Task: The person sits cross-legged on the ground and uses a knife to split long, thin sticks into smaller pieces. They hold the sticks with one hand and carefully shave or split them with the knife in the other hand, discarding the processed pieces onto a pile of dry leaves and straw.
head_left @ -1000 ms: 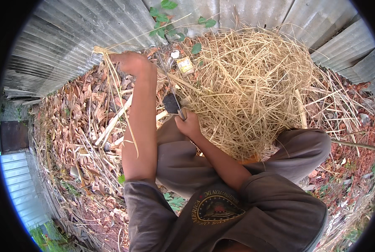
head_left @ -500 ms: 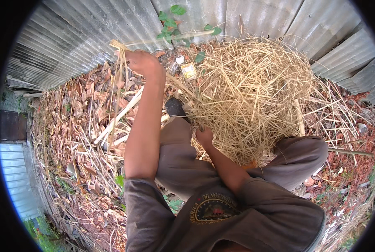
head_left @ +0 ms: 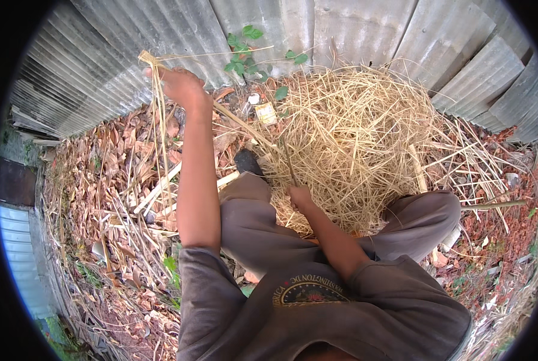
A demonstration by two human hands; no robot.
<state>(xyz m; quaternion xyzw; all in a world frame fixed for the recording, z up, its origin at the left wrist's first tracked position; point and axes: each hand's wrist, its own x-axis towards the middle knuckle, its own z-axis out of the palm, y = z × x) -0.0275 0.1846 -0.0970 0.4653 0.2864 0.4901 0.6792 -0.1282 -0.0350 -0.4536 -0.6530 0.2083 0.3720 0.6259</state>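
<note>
— Hands first: what has each one got?

— Left hand [head_left: 185, 87] is out at the upper left, in front of the corrugated metal sheets [head_left: 281, 36], fingers curled tight round a bunch of pale dry strips [head_left: 160, 105].

— How do the strips sit in it?

— Tufted ends poke up above the fist, and long strands hang down past it, over the dry brown leaves [head_left: 121, 162]. One thin strand runs off to the right, toward the green plant [head_left: 243, 59] by the sheets.

— And the other?

— Right hand [head_left: 299, 197] is clenched on the near end of a slender dark tool [head_left: 289, 161]. Its far end points away from the body, over the left side of the straw heap [head_left: 365, 132]. I can't tell whether it's a blade or a rod.

— Where's that heap?

— Straight ahead of the folded legs, between the trousers [head_left: 263, 225] and the sheets, broad and tangled.

— Anything beside it?

— A yellowish packet [head_left: 265, 114] near its left edge, and a black shoe-like thing [head_left: 247, 161] against the trousers
</note>
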